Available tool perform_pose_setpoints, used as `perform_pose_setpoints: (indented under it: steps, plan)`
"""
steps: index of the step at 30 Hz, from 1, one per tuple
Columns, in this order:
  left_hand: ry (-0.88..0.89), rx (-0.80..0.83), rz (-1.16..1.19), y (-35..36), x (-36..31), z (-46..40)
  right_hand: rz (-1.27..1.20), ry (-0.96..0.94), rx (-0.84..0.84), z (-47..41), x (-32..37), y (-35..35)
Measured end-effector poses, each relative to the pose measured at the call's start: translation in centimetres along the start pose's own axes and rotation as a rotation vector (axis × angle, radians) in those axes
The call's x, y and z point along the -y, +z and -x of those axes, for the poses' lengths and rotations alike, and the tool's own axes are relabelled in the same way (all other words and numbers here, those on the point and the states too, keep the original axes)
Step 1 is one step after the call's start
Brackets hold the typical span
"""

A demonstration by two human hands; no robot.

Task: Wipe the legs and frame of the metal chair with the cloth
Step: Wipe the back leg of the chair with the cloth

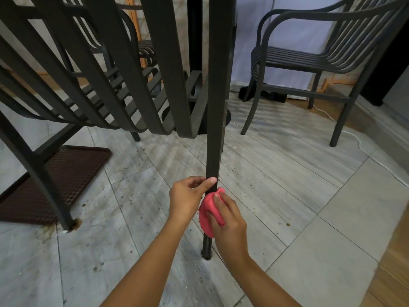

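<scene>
Pink cloth [210,214] wrapped round chair leg [215,120] | right hand [229,222] grip clasps it | left hand [188,196] grip pinches leg above

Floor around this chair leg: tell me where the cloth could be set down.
Bare tile lies right of the chair leg, between it and the white cord. More lies left, between the leg and the brown mat. Under the seat slats it is crowded. Both hands are at the leg.
</scene>
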State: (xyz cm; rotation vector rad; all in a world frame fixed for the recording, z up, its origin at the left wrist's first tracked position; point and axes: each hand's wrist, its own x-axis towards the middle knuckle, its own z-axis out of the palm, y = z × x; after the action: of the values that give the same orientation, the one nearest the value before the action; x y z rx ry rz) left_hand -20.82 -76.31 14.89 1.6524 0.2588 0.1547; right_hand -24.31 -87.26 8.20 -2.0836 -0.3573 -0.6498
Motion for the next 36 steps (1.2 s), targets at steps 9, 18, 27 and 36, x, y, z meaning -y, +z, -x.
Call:
perform_pose_setpoints:
  steps: [9,18,27,36]
  plan:
    - [0.034,-0.016,-0.056,0.1,0.2,-0.2,0.029,-0.038,-0.016,1.2,-1.4,1.0]
    - [0.067,-0.025,-0.071,0.1,0.6,-0.3,0.04,-0.004,0.041,2.4,-2.0,1.1]
    - [0.084,-0.031,-0.078,0.4,0.6,-0.1,0.003,0.015,0.052,3.0,-2.5,1.5]
    - [0.091,0.018,-0.047,0.3,1.3,0.0,0.025,0.04,0.074,3.3,-2.3,1.2]
